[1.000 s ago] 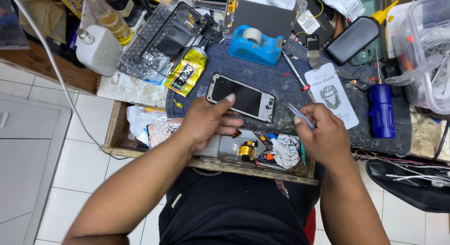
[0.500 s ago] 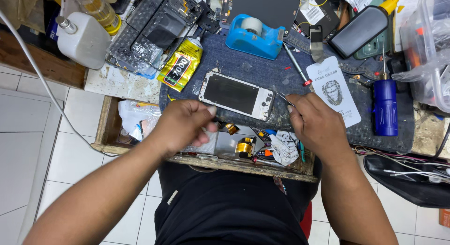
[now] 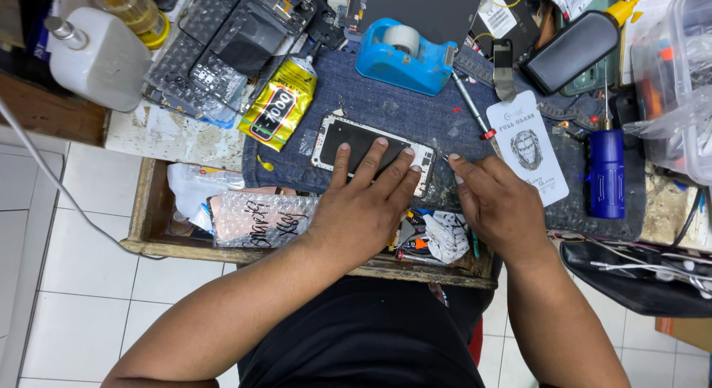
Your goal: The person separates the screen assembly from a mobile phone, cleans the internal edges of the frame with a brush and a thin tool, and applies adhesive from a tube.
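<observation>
- On the blue denim mat [image 3: 386,110] at the middle of the bench [image 3: 159,136], a phone [image 3: 356,139] lies flat with its dark side up, long axis running left to right.
- Left hand [image 3: 367,202]: spread open, palm down, four fingertips pressed on the near half of the phone; nothing is gripped.
- Right hand [image 3: 497,202]: loosely curled, fingertips at the right end of the phone, pinching a thin metal tool [image 3: 443,158]; the tool is largely hidden, so its type cannot be told.
- Yellow glue tube [image 3: 278,110]: lying just left of the phone, partly on the mat.
- Blue tape dispenser [image 3: 404,58]: beyond the phone, at the far edge of the mat.
- Slim screwdriver [image 3: 471,106]: lying between the dispenser and a white card package [image 3: 530,147], which sits just right of the right hand.
- Blue-handled driver [image 3: 607,169]: well to the right, on the mat.
- White pump bottle [image 3: 96,54]: far left of the bench.
- Open drawer [image 3: 148,210]: below the bench edge, holding a bubble-wrap pouch [image 3: 259,221] and small parts.
</observation>
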